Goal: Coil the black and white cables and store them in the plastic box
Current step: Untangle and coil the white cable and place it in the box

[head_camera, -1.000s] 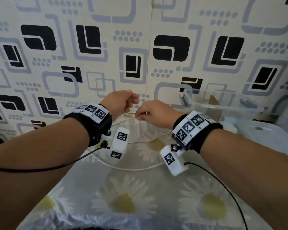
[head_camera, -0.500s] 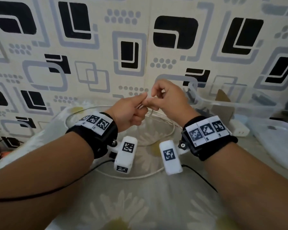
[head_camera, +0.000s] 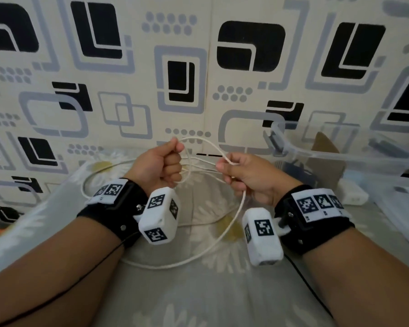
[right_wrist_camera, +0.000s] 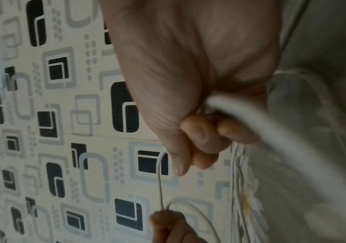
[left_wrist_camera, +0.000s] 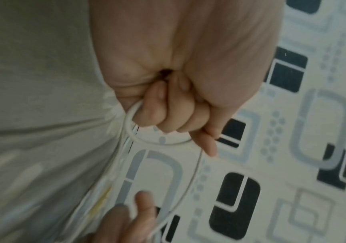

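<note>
Hands drawn apart since before, left hand (head_camera: 159, 165) and right hand (head_camera: 247, 177) gripping thin white cable (head_camera: 224, 234) loops

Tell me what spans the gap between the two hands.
Head view: several strands of the white cable stretch from the left hand to the right hand, with one loop arching above. Nothing else lies between them.

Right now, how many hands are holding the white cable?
2. The left hand grips its gathered loops in a fist; the right hand pinches a strand of the white cable just beside it, above the bed.
</note>
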A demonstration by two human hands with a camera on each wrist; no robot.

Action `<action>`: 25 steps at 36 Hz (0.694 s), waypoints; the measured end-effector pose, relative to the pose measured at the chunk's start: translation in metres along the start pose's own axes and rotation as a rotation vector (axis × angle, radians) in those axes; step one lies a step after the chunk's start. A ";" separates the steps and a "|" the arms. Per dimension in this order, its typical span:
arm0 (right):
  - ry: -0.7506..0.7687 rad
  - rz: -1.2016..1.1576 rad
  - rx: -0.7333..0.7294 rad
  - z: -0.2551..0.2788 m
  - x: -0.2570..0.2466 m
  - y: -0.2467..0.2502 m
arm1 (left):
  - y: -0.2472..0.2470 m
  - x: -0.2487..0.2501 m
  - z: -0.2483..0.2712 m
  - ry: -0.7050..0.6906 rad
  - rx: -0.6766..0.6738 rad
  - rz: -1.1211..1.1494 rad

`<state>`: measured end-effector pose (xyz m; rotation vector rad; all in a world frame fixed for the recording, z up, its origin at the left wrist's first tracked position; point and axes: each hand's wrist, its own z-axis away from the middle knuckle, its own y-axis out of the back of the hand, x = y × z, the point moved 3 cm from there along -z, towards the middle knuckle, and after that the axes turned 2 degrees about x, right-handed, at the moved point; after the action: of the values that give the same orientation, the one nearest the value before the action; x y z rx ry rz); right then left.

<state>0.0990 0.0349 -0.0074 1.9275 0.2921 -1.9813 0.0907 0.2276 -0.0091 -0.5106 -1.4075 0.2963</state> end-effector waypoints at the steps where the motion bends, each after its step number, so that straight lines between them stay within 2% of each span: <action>1: -0.033 -0.057 0.005 -0.001 0.002 0.001 | 0.005 0.002 0.000 0.001 0.026 0.045; 3: -0.106 -0.220 -0.005 0.000 0.005 0.002 | 0.015 0.005 0.000 0.004 0.084 0.097; 6: -0.176 -0.505 -0.093 0.002 0.005 0.003 | 0.022 0.007 0.001 -0.001 0.138 0.128; 8: -0.161 -0.502 -0.073 0.001 0.004 0.003 | 0.024 0.008 0.001 -0.010 0.149 0.139; 11: -0.018 -0.233 0.175 -0.005 0.004 0.005 | 0.022 0.007 0.001 -0.010 0.159 0.143; 14: 0.219 0.288 0.378 -0.006 -0.002 0.002 | 0.020 0.005 0.002 0.003 0.144 0.167; 17: 0.322 0.505 0.390 -0.007 -0.002 -0.001 | 0.020 0.006 0.002 0.025 0.118 0.192; 21: 0.281 0.600 0.334 -0.007 0.007 -0.003 | 0.020 0.006 0.001 0.038 0.084 0.223; 25: 0.242 0.634 0.244 -0.006 0.011 -0.007 | 0.015 0.003 -0.001 0.045 -0.031 0.327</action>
<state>0.1019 0.0428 -0.0194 2.0641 -0.4726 -1.4172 0.0940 0.2419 -0.0140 -0.7700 -1.2847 0.5234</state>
